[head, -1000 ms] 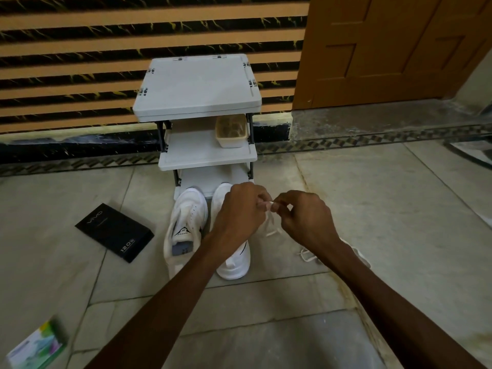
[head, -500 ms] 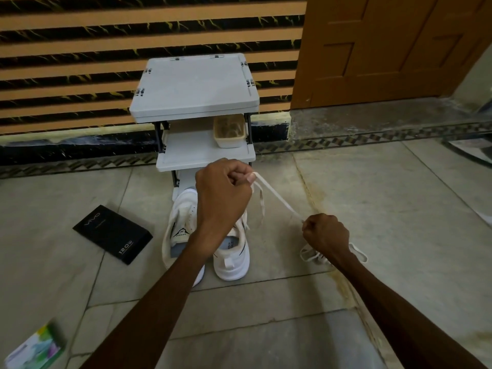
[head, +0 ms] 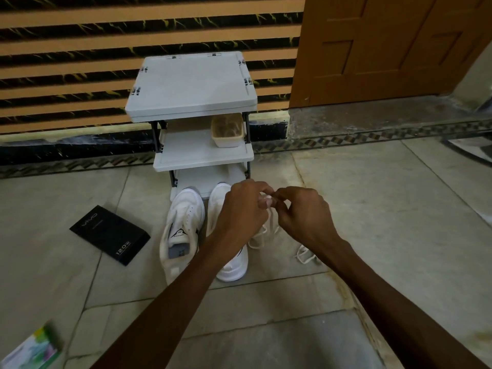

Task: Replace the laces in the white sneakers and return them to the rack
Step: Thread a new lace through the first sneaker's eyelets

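Now my hands have come back together. Half a second ago my left hand (head: pixel 243 209) was lifted high, with the lace (head: pixel 269 225) drawn taut down to my right hand (head: pixel 303 217), which sat low and out to the right. A second ago they were as close as they are at present. I read that as one full pull-through: the slack has been taken up and I am back at the shoe for the next eyelet, so the lacing is under way but not finished, and nothing is back on the rack (head: pixel 191 83) yet.

Both hands hover just above the right sneaker (head: pixel 231 267), fingers curled, the fingertips of each pinching the same white lace right beside one another. Below the pinch the lace hangs in loose loops and spills onto the floor (head: pixel 372 209) to the right of the shoe.

Both white sneakers stand side by side on the floor, toes toward the rack's bottom shelf and heels toward me. My left hand and forearm hide most of the right one. The left sneaker (head: pixel 182 230) shows its tongue and grey insole; I cannot tell whether it is laced. Another loose lace (head: pixel 306 255) lies on the floor by my right wrist.
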Demonstrator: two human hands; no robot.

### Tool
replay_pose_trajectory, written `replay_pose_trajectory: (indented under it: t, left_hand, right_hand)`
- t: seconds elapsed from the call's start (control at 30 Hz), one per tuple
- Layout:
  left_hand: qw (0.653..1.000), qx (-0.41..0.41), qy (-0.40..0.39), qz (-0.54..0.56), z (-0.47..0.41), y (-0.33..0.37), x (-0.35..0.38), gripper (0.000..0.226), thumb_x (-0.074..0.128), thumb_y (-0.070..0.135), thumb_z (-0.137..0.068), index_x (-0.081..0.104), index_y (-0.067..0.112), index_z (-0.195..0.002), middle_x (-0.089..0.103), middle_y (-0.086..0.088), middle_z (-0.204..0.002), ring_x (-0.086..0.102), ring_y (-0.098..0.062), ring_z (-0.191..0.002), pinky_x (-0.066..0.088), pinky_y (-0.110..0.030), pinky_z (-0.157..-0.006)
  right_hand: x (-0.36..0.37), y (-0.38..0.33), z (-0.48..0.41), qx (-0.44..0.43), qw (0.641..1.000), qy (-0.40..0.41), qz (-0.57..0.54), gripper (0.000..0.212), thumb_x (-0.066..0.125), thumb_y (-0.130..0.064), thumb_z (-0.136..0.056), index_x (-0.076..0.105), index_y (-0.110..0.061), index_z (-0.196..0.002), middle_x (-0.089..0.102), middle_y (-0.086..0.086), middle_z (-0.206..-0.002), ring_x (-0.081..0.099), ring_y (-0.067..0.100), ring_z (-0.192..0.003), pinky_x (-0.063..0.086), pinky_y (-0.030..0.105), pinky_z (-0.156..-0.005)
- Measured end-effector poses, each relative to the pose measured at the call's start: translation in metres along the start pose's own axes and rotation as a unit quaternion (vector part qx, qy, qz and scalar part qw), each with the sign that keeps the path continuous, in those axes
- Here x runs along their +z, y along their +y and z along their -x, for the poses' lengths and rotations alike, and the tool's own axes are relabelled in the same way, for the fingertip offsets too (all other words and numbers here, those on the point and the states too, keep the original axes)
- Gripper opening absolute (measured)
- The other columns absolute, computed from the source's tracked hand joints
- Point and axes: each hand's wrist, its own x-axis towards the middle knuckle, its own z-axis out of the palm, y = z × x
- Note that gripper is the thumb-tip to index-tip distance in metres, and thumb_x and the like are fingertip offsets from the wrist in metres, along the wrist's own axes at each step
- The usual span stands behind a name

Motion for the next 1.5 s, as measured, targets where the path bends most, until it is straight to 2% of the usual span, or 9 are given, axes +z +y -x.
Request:
replay_pose_trajectory:
  t: [0.2, 0.33, 0.57, 0.8, 0.9, 1.07, 1.2, 1.33, 1.5]
  left_hand:
    - [1.000, -0.014, 0.012, 0.001, 0.003, -0.002, -0.005, 0.009, 0.067, 0.006, -0.072, 0.074, 0.011, -0.075, 0.070, -0.001, -0.077, 0.053, -0.006, -0.063, 0.030, -0.005, -0.055]
    - [0.996, 0.025, 0.084, 0.016, 0.004, -0.002, -0.015, 0.011, 0.059, 0.014, -0.065, 0.066, 0.022, -0.062, 0.062, 0.008, -0.066, 0.052, 0.000, -0.056, 0.034, -0.008, -0.053]
    - [0.969, 0.068, 0.231, 0.051, 0.003, 0.010, -0.048, 0.011, 0.069, 0.001, -0.075, 0.071, 0.010, -0.069, 0.052, 0.021, -0.063, 0.054, -0.002, -0.060, 0.044, -0.020, -0.058]
    - [0.996, 0.025, 0.080, -0.021, 0.001, 0.003, -0.024, 0.016, 0.068, 0.010, -0.084, 0.072, 0.019, -0.097, 0.069, 0.006, -0.092, 0.062, -0.009, -0.077, 0.049, -0.024, -0.077]
    - [1.000, 0.024, 0.017, -0.010, 0.006, 0.005, -0.012, 0.027, 0.071, 0.011, -0.084, 0.071, 0.021, -0.108, 0.064, 0.007, -0.082, 0.056, -0.002, -0.066, 0.036, -0.001, -0.065]
    - [0.999, -0.005, -0.037, 0.000, 0.003, 0.005, 0.001, 0.012, 0.070, 0.017, -0.085, 0.074, 0.014, -0.096, 0.069, -0.003, -0.084, 0.059, -0.008, -0.072, 0.038, -0.012, -0.065]
    - [0.999, -0.017, -0.035, -0.001, 0.002, 0.002, 0.003, 0.008, 0.069, 0.003, -0.077, 0.073, 0.008, -0.081, 0.069, -0.007, -0.080, 0.056, -0.009, -0.068, 0.043, -0.017, -0.063]
    - [0.998, -0.018, 0.057, -0.011, 0.000, -0.004, -0.006, 0.013, 0.064, 0.001, -0.073, 0.070, 0.013, -0.074, 0.063, 0.001, -0.077, 0.054, -0.008, -0.066, 0.031, -0.009, -0.055]
    - [0.995, -0.007, 0.093, -0.020, -0.003, -0.017, -0.006, 0.015, 0.064, 0.001, -0.073, 0.066, 0.015, -0.067, 0.062, 0.000, -0.074, 0.058, -0.014, -0.064, 0.044, -0.021, -0.058]
  right_hand:
    - [0.004, 0.001, 0.005, 0.004, 0.999, -0.019, 0.038, 0.018, 0.054, -0.028, -0.089, 0.072, -0.026, -0.085, 0.071, -0.009, -0.082, 0.061, 0.013, -0.063, 0.046, 0.024, -0.057]
    - [0.019, 0.031, 0.005, 0.095, 0.993, -0.055, 0.045, 0.016, 0.055, -0.027, -0.085, 0.071, -0.027, -0.084, 0.069, -0.005, -0.076, 0.063, 0.020, -0.064, 0.054, 0.030, -0.062]
    - [0.038, 0.105, 0.024, 0.229, 0.965, -0.108, 0.072, 0.022, 0.052, -0.028, -0.089, 0.073, -0.023, -0.087, 0.067, -0.002, -0.073, 0.061, 0.014, -0.057, 0.045, 0.021, -0.052]
    - [0.017, 0.074, 0.013, 0.127, 0.986, -0.081, -0.068, 0.017, 0.062, -0.030, -0.088, 0.069, -0.031, -0.074, 0.068, -0.008, -0.064, 0.065, 0.008, -0.056, 0.057, 0.033, -0.061]
    - [0.004, 0.041, 0.007, 0.039, 0.989, -0.081, -0.119, 0.024, 0.058, -0.038, -0.092, 0.068, -0.026, -0.074, 0.070, -0.006, -0.068, 0.065, 0.007, -0.055, 0.055, 0.035, -0.061]
    - [-0.004, 0.017, 0.006, 0.015, 0.994, -0.072, -0.079, 0.028, 0.057, -0.044, -0.092, 0.069, -0.026, -0.074, 0.061, -0.011, -0.056, 0.062, 0.008, -0.054, 0.054, 0.035, -0.061]
    - [-0.002, 0.016, 0.006, 0.033, 0.994, -0.067, -0.085, 0.022, 0.057, -0.039, -0.093, 0.071, -0.030, -0.078, 0.068, -0.014, -0.068, 0.063, 0.005, -0.057, 0.056, 0.034, -0.064]
    - [0.008, 0.026, 0.009, 0.062, 0.992, -0.059, -0.092, 0.020, 0.057, -0.036, -0.094, 0.070, -0.032, -0.078, 0.070, -0.011, -0.071, 0.063, 0.006, -0.057, 0.056, 0.034, -0.062]
    - [0.021, 0.047, 0.016, 0.117, 0.985, -0.039, -0.120, 0.016, 0.062, -0.029, -0.089, 0.074, -0.030, -0.078, 0.070, -0.010, -0.066, 0.063, 0.009, -0.051, 0.057, 0.038, -0.057]
